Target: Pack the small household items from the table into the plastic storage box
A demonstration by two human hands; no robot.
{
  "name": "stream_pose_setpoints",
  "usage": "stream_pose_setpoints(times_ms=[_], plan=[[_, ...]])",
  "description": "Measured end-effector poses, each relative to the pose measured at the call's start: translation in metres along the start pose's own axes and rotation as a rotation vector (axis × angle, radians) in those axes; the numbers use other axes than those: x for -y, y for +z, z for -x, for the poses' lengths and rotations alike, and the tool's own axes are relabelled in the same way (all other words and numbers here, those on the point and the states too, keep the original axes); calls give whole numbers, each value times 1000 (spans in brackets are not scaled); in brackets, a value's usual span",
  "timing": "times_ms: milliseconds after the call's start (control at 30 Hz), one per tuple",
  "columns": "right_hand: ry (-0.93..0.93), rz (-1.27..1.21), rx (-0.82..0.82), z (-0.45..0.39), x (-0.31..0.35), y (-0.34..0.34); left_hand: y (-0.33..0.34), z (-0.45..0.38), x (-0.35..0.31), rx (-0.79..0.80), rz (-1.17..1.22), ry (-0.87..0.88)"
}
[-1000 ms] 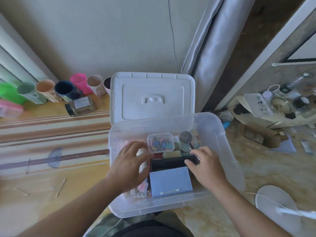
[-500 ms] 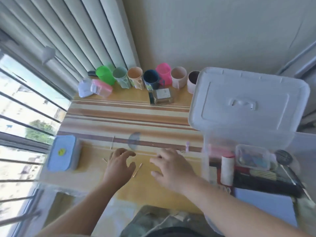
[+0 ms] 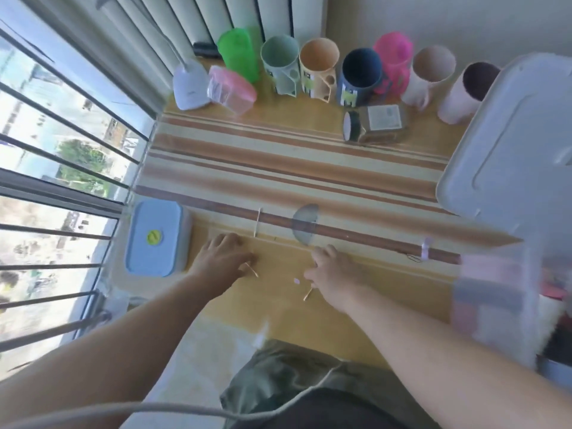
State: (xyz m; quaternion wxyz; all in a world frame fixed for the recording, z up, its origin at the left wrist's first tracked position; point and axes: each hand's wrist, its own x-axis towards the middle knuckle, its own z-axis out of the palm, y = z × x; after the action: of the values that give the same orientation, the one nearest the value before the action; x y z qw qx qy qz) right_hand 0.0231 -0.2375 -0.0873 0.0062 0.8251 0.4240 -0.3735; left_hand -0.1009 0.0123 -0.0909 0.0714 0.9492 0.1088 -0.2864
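The clear plastic storage box (image 3: 483, 308) stands at the right edge, blurred, with several items inside and its white lid (image 3: 507, 140) raised. My left hand (image 3: 221, 257) rests on the yellow table, fingertips pinched on a cotton swab (image 3: 252, 270). My right hand (image 3: 335, 270) lies a little to the right, fingers curled down, with a second cotton swab (image 3: 308, 294) sticking out from under it. A third swab (image 3: 257, 222), a clear protractor (image 3: 305, 226), a tiny pink piece (image 3: 296, 280) and a purple clip (image 3: 427, 247) lie loose nearby.
A blue lidded container (image 3: 156, 239) sits left of my left hand by the barred window (image 3: 62, 181). A row of coloured cups (image 3: 359, 75), a pink box (image 3: 232, 89) and a jar on its side (image 3: 376, 123) line the back. My lap is below the table's front edge.
My view swung left from the storage box to the table. Both hands left the box, crossed to the tabletop and closed down onto the cotton swabs.
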Motion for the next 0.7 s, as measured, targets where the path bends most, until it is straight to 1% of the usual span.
stream_pose_setpoints(times_ms=[33,67,167,233,267,300,367,433,500,567,633,700], plan=[[2,9,0,1,0,0,2,-4,4,-44,-22,46],[-24,72,27,1,-1,0,4,-8,8,-68,-51,90],[-113,233,87,4,-6,-2,12,-14,20,-102,-152,246],[-144,270,93,2,-10,2,10,-18,22,-109,-176,286],[-113,247,93,1,-13,5,6,-22,21,-120,-139,240],[-57,181,61,-1,-16,5,2,-28,19,-146,-55,158],[97,-25,-64,-5,-22,-1,-12,-43,13,-221,170,-50],[211,-171,-157,-13,-28,-8,-23,-61,6,-257,369,-193],[248,-228,-194,-23,-30,-16,-30,-74,-4,-193,455,-241],[236,-250,-219,-34,-26,-24,-34,-81,-14,-112,498,-289],[202,-257,-249,-45,-24,-33,-34,-83,-18,-103,521,-330],[183,-238,-263,-57,-22,-40,-31,-81,-18,-111,494,-335]])
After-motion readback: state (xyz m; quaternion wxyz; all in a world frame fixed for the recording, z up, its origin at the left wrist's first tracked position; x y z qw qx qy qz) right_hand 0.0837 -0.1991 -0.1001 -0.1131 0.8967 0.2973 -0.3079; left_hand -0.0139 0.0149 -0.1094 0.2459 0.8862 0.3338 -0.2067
